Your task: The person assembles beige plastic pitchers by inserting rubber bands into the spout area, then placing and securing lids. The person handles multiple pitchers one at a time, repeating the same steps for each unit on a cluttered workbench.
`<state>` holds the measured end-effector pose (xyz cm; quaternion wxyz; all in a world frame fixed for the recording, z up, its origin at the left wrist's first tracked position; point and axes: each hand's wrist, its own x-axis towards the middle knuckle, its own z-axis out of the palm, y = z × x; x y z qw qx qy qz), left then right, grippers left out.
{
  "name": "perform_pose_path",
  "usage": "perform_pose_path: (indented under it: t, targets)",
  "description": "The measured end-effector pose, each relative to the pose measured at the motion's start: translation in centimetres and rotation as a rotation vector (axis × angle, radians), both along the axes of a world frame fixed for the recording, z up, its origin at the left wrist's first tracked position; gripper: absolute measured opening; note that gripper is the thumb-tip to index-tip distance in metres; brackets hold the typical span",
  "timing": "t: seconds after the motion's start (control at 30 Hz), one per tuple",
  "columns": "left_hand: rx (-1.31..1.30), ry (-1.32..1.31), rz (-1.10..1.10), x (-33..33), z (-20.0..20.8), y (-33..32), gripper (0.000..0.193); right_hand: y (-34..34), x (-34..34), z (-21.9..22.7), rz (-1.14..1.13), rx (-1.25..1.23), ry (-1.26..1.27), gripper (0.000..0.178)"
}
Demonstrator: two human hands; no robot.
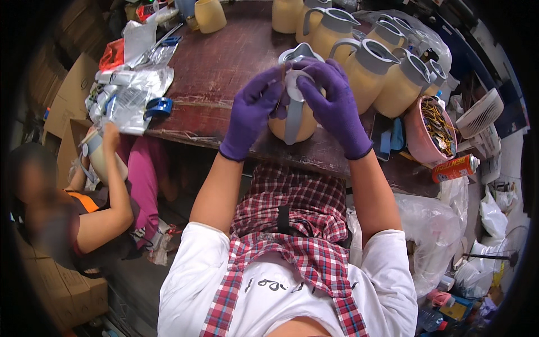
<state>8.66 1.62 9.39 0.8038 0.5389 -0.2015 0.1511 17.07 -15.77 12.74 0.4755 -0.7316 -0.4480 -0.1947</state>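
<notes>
A yellow jug [307, 127] with a grey rim stands upright near the table's front edge, its grey handle [292, 122] facing me. Both my hands wear purple gloves. My left hand [251, 112] is closed beside the top of the handle; a thin brownish strip shows at its fingertips, too small to name for sure. My right hand [338, 106] grips the jug at the top of the handle, thumb against a pale round part there. My fingers partly hide the jug's upper part.
Several similar jugs [359, 73] crowd the table's right side. Near them are a pink bucket [414, 150] of thin wire-like ties and an orange spray can [452, 168]. Plastic bags [135, 106] and a blue tape dispenser [159, 106] lie left. A co-worker seated left holds another jug [102, 157].
</notes>
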Motion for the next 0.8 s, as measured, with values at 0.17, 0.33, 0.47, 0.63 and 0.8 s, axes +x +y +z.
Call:
perform_pose_path:
  t: [0.17, 0.33, 0.47, 0.63, 0.8]
  targets:
    - [0.612, -0.182, 0.463, 0.7, 1.7, 0.2, 0.034, -0.3, 0.2, 0.1, -0.022, -0.041, -0.186, 0.018]
    - [0.657, -0.388, 0.398, 2.3, 3.6, 3.0, 0.028, -0.8, -1.5, 0.7, -0.067, -0.019, -0.099, 0.026]
    - [0.803, -0.389, 0.774, 5.0, 4.7, 8.5, 0.029, -0.9, -1.2, 0.2, -0.031, 0.013, -0.123, 0.039]
    - [0.839, -0.275, 0.702, 6.2, 0.3, 7.9, 0.037, -3.2, -3.7, -1.5, -0.170, 0.178, -0.171, 0.058]
    - [0.409, 0.054, 0.732, -3.1, -5.0, 0.1, 0.041, -16.6, -15.7, -9.5, 0.305, 0.213, 0.688, 0.026]
